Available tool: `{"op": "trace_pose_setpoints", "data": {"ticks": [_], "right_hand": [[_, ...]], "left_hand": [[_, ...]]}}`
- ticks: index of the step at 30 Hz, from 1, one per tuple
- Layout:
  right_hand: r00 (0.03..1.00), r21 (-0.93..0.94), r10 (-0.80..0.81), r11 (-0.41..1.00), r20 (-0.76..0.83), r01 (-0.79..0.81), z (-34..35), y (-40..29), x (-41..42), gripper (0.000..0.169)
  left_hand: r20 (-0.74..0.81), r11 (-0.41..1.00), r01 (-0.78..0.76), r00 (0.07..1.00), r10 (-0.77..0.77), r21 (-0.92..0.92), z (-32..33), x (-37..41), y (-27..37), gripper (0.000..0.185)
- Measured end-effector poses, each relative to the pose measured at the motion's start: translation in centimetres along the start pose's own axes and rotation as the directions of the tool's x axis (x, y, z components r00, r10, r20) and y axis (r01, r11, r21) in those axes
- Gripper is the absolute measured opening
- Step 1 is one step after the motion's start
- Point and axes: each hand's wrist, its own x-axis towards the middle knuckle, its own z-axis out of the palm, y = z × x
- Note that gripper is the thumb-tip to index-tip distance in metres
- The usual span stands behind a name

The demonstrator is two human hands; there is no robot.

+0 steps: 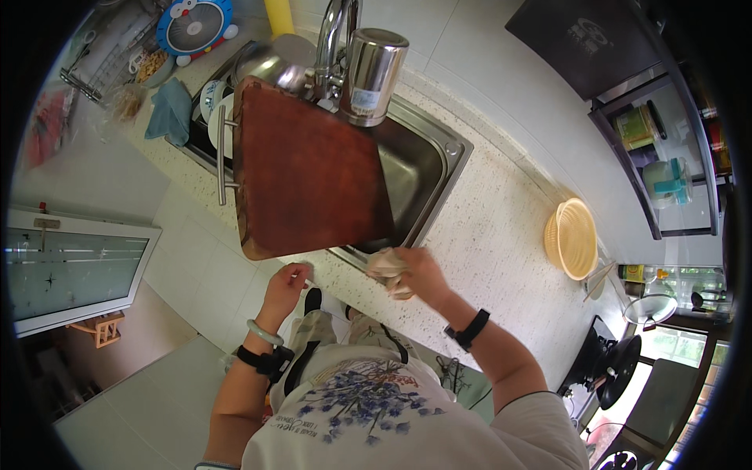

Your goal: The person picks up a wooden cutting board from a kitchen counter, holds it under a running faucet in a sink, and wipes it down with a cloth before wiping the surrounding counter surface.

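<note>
My right hand (422, 276) grips a crumpled beige cloth (388, 267) at the front rim of the steel sink (411, 170). Just beyond it, a reddish-brown wooden cutting board (311, 176) with a metal bar handle (221, 155) covers much of the sink. My left hand (286, 288) is below the board's near edge, apart from it, fingers curled with nothing plainly in them. Behind the board an upside-down steel canister (376, 76) stands by the faucet (332, 41). A steel bowl (273, 64) and white dishes (218, 123) are partly hidden by the board.
A blue cloth (170, 111) hangs over the counter beside the sink. To the right, a yellow plastic basket (571, 238) leans against the wall on the speckled countertop (493, 223). An open wall cabinet (652, 153) juts out above. A glass-paned door (76, 270) is at left.
</note>
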Motion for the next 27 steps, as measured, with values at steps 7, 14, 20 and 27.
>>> {"op": "trace_pose_setpoints", "data": {"ticks": [7,14,20,27], "right_hand": [[0.816,-0.362,-0.083,0.919,-0.572,-0.16,-3.6,-0.6,1.1,0.017],[0.965,-0.5,-0.024,0.858,-0.262,-0.115,7.0,-2.3,-2.9,0.03],[0.954,-0.404,0.03,0.901,-0.298,-0.155,11.4,-4.5,0.3,0.041],[0.999,-0.719,0.041,0.693,-0.025,-0.046,5.1,-3.6,-2.3,0.03]], "left_hand": [[0.063,0.999,-0.038,0.997,0.038,0.001,-1.7,-0.4,-0.7,0.017],[0.144,0.999,-0.001,0.99,-0.005,0.039,-4.6,-1.6,-2.4,0.017],[0.234,0.997,-0.073,0.97,0.069,0.009,-5.7,-1.8,-3.4,0.018],[0.271,0.993,-0.106,0.958,0.088,0.053,-7.6,-2.0,-3.1,0.019]]}}
